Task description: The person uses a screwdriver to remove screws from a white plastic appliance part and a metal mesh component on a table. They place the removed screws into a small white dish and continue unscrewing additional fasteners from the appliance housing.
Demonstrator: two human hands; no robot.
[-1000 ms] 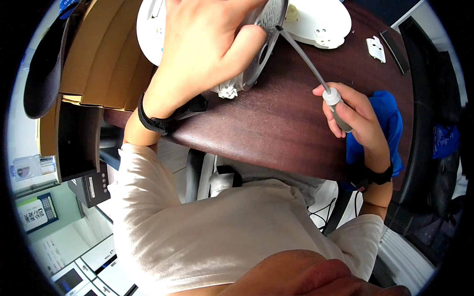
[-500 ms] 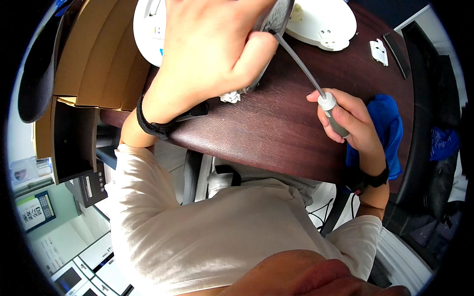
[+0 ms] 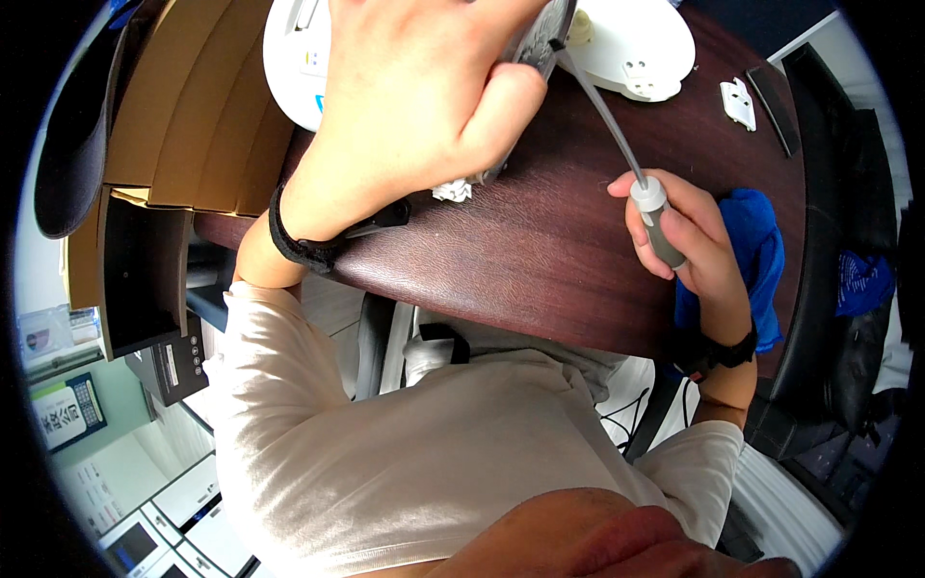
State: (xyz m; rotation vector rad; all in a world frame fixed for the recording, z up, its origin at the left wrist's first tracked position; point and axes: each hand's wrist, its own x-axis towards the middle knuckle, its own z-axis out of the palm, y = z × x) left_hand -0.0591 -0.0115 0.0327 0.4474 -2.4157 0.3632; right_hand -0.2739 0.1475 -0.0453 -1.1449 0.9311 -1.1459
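Observation:
My right hand (image 3: 689, 236) is closed round the grey-and-white handle of a screwdriver (image 3: 609, 125). Its long thin shaft slants up and left, with the dark tip close to a grey ribbed part (image 3: 537, 48); whether it touches I cannot tell. My left hand (image 3: 434, 91) grips that part, its thumb lying along the near side. The other left fingers run out past the top edge and are mostly hidden. Behind the left hand lies a white rounded housing (image 3: 292, 82). An oval white cover (image 3: 646, 39) rests just right of the grey part.
On the dark brown table (image 3: 482, 250) are a small white bracket (image 3: 738, 103), a black strip (image 3: 773, 108) and a crumpled white scrap (image 3: 452, 191). A blue cloth (image 3: 756, 260) lies beside my right wrist. Cardboard boxes (image 3: 183, 116) stand at the left.
The screwdriver tip has moved up and to the right. My right hand has shifted slightly to the right. My left hand stays nearly in place, with its thumb a little farther right.

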